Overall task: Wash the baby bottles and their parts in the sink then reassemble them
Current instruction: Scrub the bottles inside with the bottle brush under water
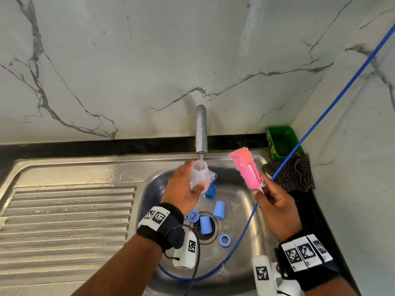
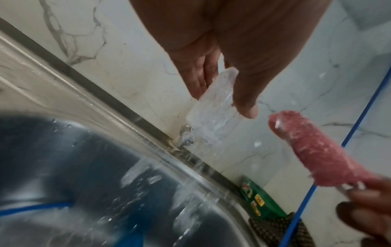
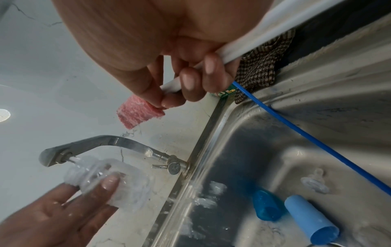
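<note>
My left hand (image 1: 183,189) grips a clear baby bottle (image 1: 199,174) upright under the tap (image 1: 201,131), and water runs into its open mouth. The clear bottle (image 2: 211,115) shows between thumb and fingers in the left wrist view, and the same bottle (image 3: 110,182) sits below the spout in the right wrist view. My right hand (image 1: 273,204) holds a pink sponge brush (image 1: 248,169) by its white handle (image 3: 232,55), raised to the right of the bottle and not touching it. Blue caps (image 1: 219,210) and blue rings (image 1: 224,240) lie in the sink basin (image 1: 241,201).
A ribbed draining board (image 1: 68,221) spreads to the left. A green box (image 1: 282,142) and a checked cloth (image 1: 292,174) sit at the back right corner. A blue cable (image 1: 320,118) crosses from upper right into the basin. A clear teat (image 3: 315,182) lies in the sink.
</note>
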Motion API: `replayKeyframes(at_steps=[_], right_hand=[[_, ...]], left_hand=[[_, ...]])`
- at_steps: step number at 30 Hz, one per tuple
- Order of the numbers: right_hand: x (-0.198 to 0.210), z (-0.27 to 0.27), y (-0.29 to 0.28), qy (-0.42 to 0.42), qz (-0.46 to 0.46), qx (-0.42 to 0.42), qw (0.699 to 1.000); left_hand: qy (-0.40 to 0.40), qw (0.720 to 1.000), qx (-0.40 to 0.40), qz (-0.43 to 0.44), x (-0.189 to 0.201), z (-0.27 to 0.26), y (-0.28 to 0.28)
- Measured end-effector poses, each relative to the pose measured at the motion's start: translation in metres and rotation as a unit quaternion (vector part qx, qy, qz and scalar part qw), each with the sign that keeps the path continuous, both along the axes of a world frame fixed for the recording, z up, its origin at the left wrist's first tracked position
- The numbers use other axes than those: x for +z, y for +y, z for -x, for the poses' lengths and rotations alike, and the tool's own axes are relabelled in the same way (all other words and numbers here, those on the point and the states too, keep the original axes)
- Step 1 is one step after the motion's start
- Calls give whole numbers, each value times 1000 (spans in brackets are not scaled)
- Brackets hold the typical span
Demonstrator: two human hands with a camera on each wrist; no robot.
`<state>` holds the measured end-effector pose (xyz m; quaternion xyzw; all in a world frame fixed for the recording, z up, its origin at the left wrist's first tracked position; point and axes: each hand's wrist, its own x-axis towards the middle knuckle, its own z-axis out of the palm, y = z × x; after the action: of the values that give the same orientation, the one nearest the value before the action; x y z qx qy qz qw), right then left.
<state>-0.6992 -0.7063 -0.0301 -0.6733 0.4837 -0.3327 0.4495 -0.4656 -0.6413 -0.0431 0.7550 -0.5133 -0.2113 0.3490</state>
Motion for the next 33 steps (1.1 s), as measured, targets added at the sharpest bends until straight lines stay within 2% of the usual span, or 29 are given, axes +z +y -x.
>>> replayKeyframes(at_steps=[2, 5, 6, 8, 11, 14, 19, 23, 26, 29, 33], right_hand=[[1, -1, -1, -1, 1, 3, 1000], [2, -2, 1, 0, 2, 2, 1000], [3, -2, 1, -2, 2, 3, 1000], [4, -3, 1, -5, -1, 4, 1000], [2, -1, 1, -7, -5, 0, 1000], [-1, 3, -1, -10, -1, -13, 1000], [-2, 7, 3, -8, 1, -15, 1000], [4, 10, 9, -19, 6, -3, 1000], [10, 13, 14, -29, 4, -6, 1000], [11, 19, 20, -32, 6, -6, 999], [14, 25, 28, -48, 10, 1, 999]], left_hand=[[-2, 999, 10, 31, 2, -1, -1], [-19, 999, -29, -16, 5, 0, -3], [-17, 999, -30, -6, 7, 1, -3], [10, 999, -16, 31, 8, -1, -5], [37, 999, -24, 20, 8, 3, -2], [60, 996, -22, 69, 8, 6, 3], [40, 998, -28, 30, -4, 5, 14], [86, 996, -11, 21, 1, 9, 25], [105, 989, 8, 106, 18, 12, 39], [77, 985, 4, 156, 37, 15, 52], [-57, 990, -76, 100, 49, 18, 62]])
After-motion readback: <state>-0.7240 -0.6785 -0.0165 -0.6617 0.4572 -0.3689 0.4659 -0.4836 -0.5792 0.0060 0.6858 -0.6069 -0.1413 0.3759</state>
